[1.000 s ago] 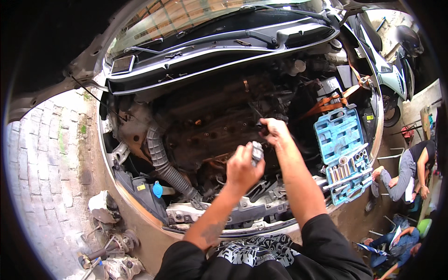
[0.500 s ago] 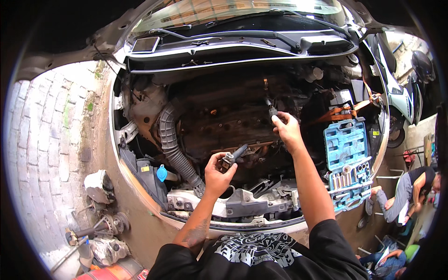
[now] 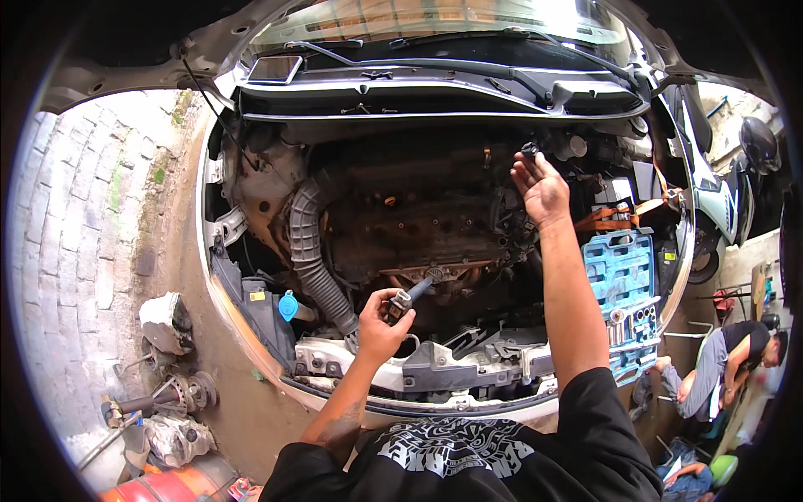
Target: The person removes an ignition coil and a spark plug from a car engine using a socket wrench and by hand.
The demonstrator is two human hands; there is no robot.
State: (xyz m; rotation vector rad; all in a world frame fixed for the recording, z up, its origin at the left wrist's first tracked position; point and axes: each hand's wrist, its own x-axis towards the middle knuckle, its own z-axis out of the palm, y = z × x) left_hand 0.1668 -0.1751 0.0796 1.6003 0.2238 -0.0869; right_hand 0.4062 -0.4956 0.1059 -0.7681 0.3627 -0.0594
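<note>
My left hand (image 3: pixel 384 324) is closed around the head of an ignition coil (image 3: pixel 400 304), above the front of the engine (image 3: pixel 401 230). The coil's dark rubber boot (image 3: pixel 421 289) points away and to the right, over the rusty exhaust side. Farther off, my right hand (image 3: pixel 542 191) is raised at the engine's far right corner with its palm showing. Its thumb and fingertips pinch a small black part (image 3: pixel 529 151), whose exact kind is too dark to tell. Several coil holes line the engine top, and wires hang beside it under my right hand.
An open blue socket set case (image 3: pixel 619 272) lies on the bay's right side, near an orange strap (image 3: pixel 606 219). A ribbed air hose (image 3: pixel 311 259) curves down the left. A phone or tablet (image 3: pixel 274 69) and loose bolts rest by the windscreen. Another person (image 3: pixel 736 368) sits at right.
My right hand has moved away and to the right, turning its palm into view with the dark part at its fingertips. My left hand has shifted slightly left and nearer, still holding the ignition coil.
</note>
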